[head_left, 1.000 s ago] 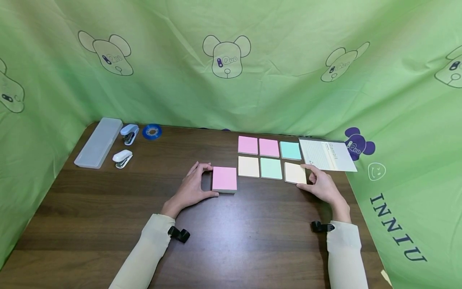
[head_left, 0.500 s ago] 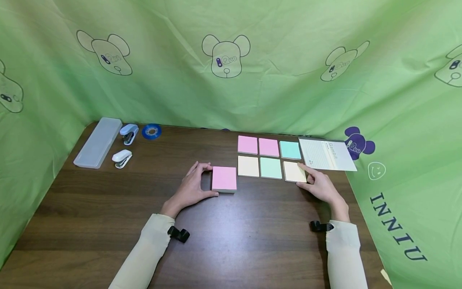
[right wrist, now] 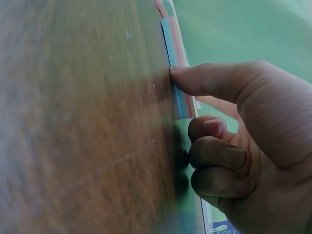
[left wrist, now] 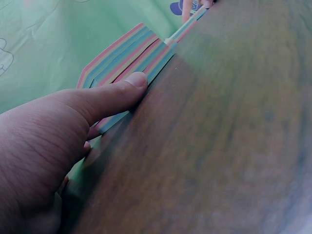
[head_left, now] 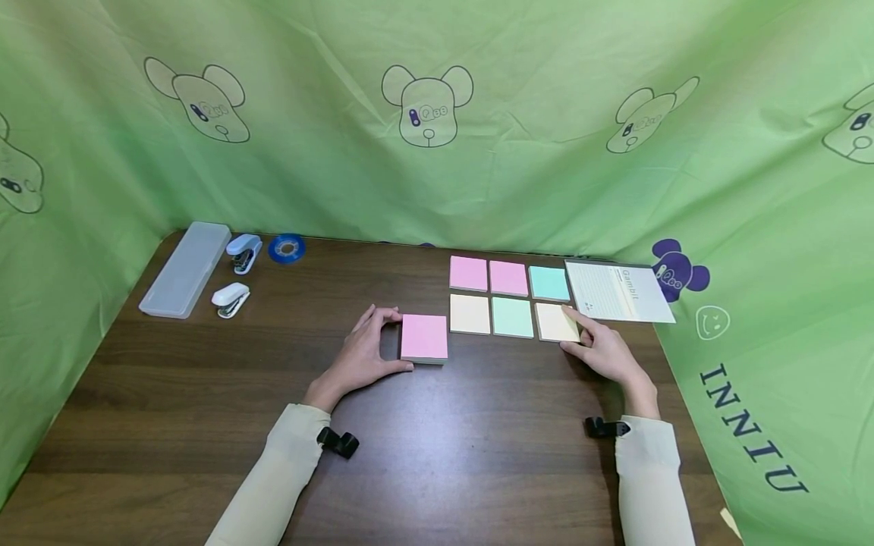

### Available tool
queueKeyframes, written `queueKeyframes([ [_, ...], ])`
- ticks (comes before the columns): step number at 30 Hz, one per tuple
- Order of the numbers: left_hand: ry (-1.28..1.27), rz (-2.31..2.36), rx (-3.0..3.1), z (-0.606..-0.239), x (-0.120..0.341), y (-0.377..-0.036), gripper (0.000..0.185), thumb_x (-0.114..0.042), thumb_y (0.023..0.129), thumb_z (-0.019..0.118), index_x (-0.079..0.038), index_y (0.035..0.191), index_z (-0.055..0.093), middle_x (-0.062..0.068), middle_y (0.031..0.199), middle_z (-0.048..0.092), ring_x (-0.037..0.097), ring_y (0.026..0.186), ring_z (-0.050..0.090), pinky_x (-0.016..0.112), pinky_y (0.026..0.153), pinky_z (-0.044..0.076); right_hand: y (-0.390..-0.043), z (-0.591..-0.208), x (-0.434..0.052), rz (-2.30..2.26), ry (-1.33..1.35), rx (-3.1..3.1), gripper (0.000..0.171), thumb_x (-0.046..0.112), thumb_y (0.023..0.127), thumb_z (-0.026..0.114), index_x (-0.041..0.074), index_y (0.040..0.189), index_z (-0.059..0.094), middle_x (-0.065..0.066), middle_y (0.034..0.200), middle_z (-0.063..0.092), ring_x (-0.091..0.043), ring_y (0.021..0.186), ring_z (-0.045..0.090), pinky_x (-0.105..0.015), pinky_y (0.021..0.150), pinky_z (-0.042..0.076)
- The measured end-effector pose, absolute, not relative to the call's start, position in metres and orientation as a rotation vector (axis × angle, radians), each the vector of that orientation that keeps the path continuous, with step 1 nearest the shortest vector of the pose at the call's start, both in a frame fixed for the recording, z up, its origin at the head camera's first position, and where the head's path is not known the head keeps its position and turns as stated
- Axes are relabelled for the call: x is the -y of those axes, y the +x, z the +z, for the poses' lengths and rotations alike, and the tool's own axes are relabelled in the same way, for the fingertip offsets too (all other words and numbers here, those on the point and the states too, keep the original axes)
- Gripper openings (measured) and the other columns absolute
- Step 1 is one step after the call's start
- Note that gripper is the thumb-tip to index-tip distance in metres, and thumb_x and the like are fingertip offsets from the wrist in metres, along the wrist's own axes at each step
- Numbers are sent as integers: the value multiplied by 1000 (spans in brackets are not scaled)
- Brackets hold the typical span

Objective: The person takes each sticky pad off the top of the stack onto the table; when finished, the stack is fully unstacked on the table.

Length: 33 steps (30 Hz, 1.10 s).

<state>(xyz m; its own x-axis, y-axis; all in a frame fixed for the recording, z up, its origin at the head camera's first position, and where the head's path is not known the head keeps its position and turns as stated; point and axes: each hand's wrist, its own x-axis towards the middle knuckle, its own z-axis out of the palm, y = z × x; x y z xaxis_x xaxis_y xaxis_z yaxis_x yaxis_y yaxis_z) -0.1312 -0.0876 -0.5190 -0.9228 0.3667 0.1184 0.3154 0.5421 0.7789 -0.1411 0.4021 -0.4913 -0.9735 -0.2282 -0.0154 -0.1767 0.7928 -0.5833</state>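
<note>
My left hand (head_left: 401, 341) grips a thick pink sticky-note pad (head_left: 424, 337) at mid-table, thumb on its near edge and fingers on its far left corner. The left wrist view shows that thumb (left wrist: 127, 84) pressed against the pad's striped side (left wrist: 122, 56). My right hand (head_left: 570, 330) pinches a pale yellow pad (head_left: 554, 323) at its right edge, thumb near and index finger far. In the right wrist view the thumb (right wrist: 195, 80) touches the pad's edge (right wrist: 176, 73) and the other fingers are curled.
Beside the yellow pad lie two pink pads (head_left: 468, 274), a teal pad (head_left: 549, 283), another yellow pad (head_left: 470, 314) and a second teal pad (head_left: 513, 317). A notebook (head_left: 617, 292) lies at the right. A pencil case (head_left: 186, 268), two staplers (head_left: 231, 299) and a tape roll (head_left: 287, 248) sit far left. Green cloth walls surround the table (head_left: 205, 394).
My right hand has nudged the yellow pad slightly left and away, closer to the teal pad. The left hand and the pink pad have not moved.
</note>
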Motion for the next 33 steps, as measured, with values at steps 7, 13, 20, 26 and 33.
queueKeyframes([
  [7, 598, 1351, -2706, -519, 87, -131, 87, -22, 77, 106, -5, 141, 51, 17, 154, 61, 34, 159, 46, 52, 141, 14, -149, -512, -417, -950, -357, -2912, 74, 37, 99, 84, 25, 166, 54, 4, 74, 46, -11, 62, 37, -30, 56, 26],
  [13, 595, 1349, -2706, -519, 87, -132, 86, -22, 77, 106, -5, 141, 51, 17, 154, 61, 33, 159, 45, 52, 141, 14, -151, -521, -423, -890, -324, -2923, 76, 39, 100, 84, 27, 167, 52, 6, 74, 46, -10, 62, 36, -30, 56, 27],
  [20, 605, 1343, -2717, -520, 87, -132, 86, -22, 77, 106, -5, 141, 51, 17, 154, 61, 33, 159, 46, 51, 141, 14, -147, -509, -415, -883, -308, -2911, 75, 37, 101, 83, 24, 168, 51, 3, 74, 45, -10, 63, 36, -30, 57, 26],
  [26, 610, 1341, -2720, -520, 87, -132, 87, -22, 76, 106, -5, 141, 51, 17, 154, 61, 33, 159, 46, 51, 141, 14, -140, -487, -397, -839, -260, -2898, 74, 24, 100, 82, 10, 166, 50, 1, 75, 45, -13, 64, 37, -30, 61, 30],
  [33, 617, 1355, -2718, -520, 88, -131, 88, -21, 74, 107, -4, 141, 51, 18, 154, 62, 34, 158, 47, 52, 141, 14, -140, -482, -393, -769, -247, -2891, 74, 21, 103, 81, 6, 167, 47, 1, 76, 45, -10, 63, 36, -29, 61, 30],
])
